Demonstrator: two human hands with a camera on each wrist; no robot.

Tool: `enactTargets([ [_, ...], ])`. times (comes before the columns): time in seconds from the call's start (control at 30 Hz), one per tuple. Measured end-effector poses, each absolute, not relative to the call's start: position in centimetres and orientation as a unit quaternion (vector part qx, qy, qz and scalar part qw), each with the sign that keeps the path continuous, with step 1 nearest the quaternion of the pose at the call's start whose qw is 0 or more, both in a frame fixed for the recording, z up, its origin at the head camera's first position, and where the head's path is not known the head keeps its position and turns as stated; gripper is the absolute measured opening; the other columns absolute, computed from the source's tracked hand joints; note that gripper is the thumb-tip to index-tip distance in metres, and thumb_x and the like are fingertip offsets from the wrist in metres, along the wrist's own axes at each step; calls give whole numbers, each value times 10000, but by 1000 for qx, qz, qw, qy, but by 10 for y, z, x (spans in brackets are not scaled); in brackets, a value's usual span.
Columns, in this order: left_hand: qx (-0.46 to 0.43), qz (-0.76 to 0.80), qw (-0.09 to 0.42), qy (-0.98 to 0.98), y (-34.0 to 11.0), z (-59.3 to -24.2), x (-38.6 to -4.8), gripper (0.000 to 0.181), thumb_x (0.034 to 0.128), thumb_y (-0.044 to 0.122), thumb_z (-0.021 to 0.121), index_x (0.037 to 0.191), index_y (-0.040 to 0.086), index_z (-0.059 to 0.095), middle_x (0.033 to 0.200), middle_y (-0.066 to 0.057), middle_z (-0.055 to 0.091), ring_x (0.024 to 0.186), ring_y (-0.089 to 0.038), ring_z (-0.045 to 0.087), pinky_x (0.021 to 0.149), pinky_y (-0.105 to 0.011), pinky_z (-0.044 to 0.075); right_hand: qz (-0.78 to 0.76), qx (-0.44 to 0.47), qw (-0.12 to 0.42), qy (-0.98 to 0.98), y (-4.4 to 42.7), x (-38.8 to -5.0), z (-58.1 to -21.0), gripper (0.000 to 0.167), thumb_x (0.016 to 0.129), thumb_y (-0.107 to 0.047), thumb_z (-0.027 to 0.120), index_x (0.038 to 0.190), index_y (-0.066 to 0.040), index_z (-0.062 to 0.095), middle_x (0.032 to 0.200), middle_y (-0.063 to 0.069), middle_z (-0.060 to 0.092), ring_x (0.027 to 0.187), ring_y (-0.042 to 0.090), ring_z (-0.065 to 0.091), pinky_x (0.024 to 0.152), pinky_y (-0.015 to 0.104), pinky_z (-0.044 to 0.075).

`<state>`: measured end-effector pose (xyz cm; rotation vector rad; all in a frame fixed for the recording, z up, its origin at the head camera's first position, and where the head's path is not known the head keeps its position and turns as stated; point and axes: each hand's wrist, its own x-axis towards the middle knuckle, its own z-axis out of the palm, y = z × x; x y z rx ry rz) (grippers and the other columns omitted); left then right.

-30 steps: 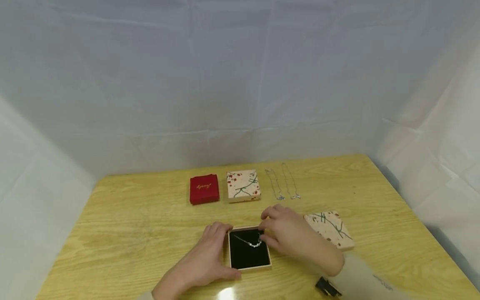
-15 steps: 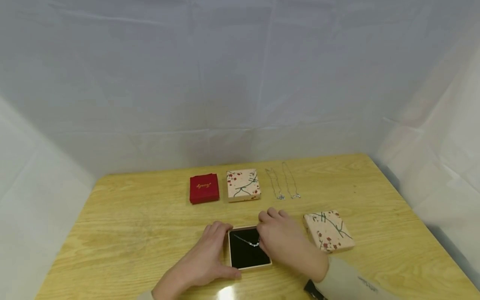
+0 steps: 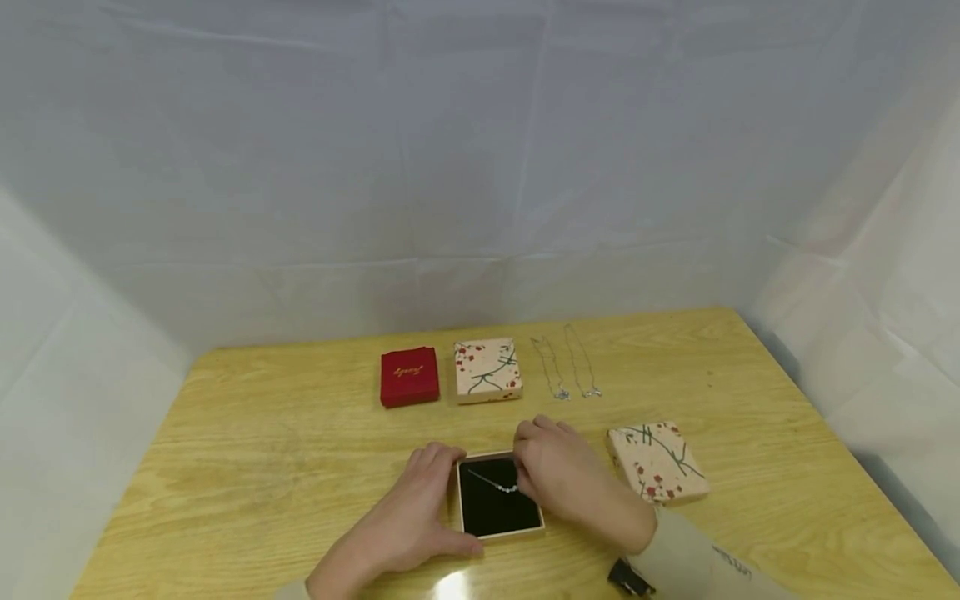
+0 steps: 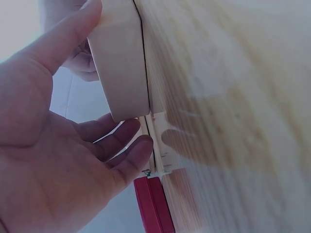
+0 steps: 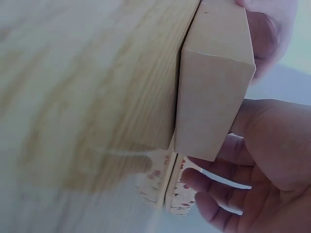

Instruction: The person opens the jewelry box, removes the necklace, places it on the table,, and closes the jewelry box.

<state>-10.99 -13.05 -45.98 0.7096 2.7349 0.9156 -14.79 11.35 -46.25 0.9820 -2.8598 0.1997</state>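
Note:
An open jewelry box bottom with a black insert lies on the table before me. Across the insert runs a silver necklace with small bright beads; its right end is covered by my right hand. My left hand holds the box, its thumb at the near left corner and its fingers at the far left corner. Over the box's right side, my right hand bends its fingers and thumb at the necklace; the fingertips are hidden. In the right wrist view the thumb of that hand goes behind the box wall.
A floral lid lies to the right of the box. Farther back stand a red box and a floral box. Two more necklaces, a left one and a right one, lie beside them. White cloth surrounds the table.
My right hand has turned and drawn its fingers together over the box's right side, covering the necklace's right end. The left hand and the box have stayed put.

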Motion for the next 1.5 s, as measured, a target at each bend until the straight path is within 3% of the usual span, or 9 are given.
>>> enactTargets([
  [0.23, 233, 295, 74, 924, -129, -459, -108, 1067, 656, 506, 996, 1437, -34, 511, 1327, -76, 542, 1203, -237, 474, 1081, -505, 473, 90, 349, 92, -928, 118, -151, -465, 120, 857, -160, 774, 758, -192, 715, 1070, -22, 713, 958, 180, 613, 812, 338, 546],
  [0.63, 225, 296, 78, 925, -130, -458, -107, 1105, 648, 523, 993, 1461, -37, 497, 1344, -94, 543, 1219, -251, 480, 1096, -518, 471, 130, 377, 121, -909, 126, -145, -454, 62, 842, -106, 783, 839, -162, 758, 1010, -43, 730, 952, 150, 631, 862, 321, 565],
  [0.8, 223, 296, 79, 926, -129, -459, -107, 1098, 647, 512, 997, 1461, -33, 500, 1355, -98, 544, 1230, -261, 482, 1107, -522, 465, 168, 364, 88, -912, 130, -142, -452, 37, 890, -124, 781, 902, -154, 762, 901, -73, 708, 848, 98, 598, 790, 294, 560],
  [1.07, 223, 299, 86, 924, -128, -458, -108, 1103, 653, 503, 1001, 1468, -40, 494, 1367, -109, 542, 1238, -271, 481, 1110, -528, 462, 288, 302, -18, -909, 138, -141, -447, 54, 958, -144, 765, 1004, -172, 765, 916, -96, 699, 792, 50, 624, 673, 216, 563],
  [1.2, 225, 304, 88, 921, -128, -457, -110, 1096, 652, 499, 1006, 1461, -38, 496, 1350, -97, 540, 1221, -257, 476, 1096, -523, 468, 346, 277, -55, -895, 141, -144, -447, 77, 977, -162, 771, 1029, -189, 722, 909, -137, 682, 802, 44, 631, 679, 250, 571],
  [1.37, 225, 306, 86, 921, -128, -457, -110, 1091, 641, 488, 1012, 1450, -39, 503, 1326, -88, 545, 1201, -248, 480, 1083, -520, 476, 389, 265, -82, -878, 142, -146, -447, 231, 963, -177, 802, 1173, -124, 721, 992, -119, 688, 873, 52, 647, 745, 264, 579],
  [1.5, 223, 308, 86, 921, -129, -457, -108, 1086, 632, 470, 1018, 1444, -39, 508, 1321, -86, 548, 1197, -250, 484, 1082, -523, 480, 422, 263, -110, -860, 142, -146, -447, 181, 956, -148, 800, 1129, -137, 747, 979, -96, 705, 869, 85, 661, 726, 279, 583],
])
